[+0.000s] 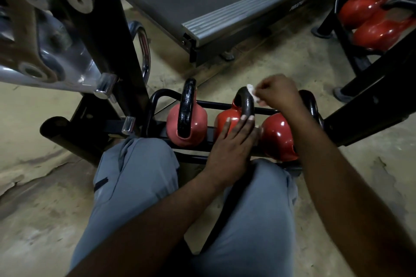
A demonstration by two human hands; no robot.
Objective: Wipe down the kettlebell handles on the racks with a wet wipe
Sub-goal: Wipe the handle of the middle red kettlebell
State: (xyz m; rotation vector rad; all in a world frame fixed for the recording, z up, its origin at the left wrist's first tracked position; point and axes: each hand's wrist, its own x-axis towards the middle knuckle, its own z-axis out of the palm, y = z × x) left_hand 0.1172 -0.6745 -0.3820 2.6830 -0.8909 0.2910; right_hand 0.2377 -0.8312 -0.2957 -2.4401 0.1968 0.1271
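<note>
Here, right hand (278,94) pinching crumpled white wipe (251,92) against curved black handle (247,104), left hand (231,146) fingers (244,127) straight on glossy kettlebell (225,120).

Floor level: left hand (231,141) laid flat on the middle kettlebell (225,119), fingers (244,122) straight, tips touching the near foot of its black handle (246,102). The right hand (278,92) is curled, its fingers pinching a white wet wipe (251,92) against the handle's crown, just beyond the left fingertips. A pink kettlebell (195,126) stands left of the fingers, a red kettlebell (276,137) right of them under the right forearm, all three on a low black rack (157,96).
</note>
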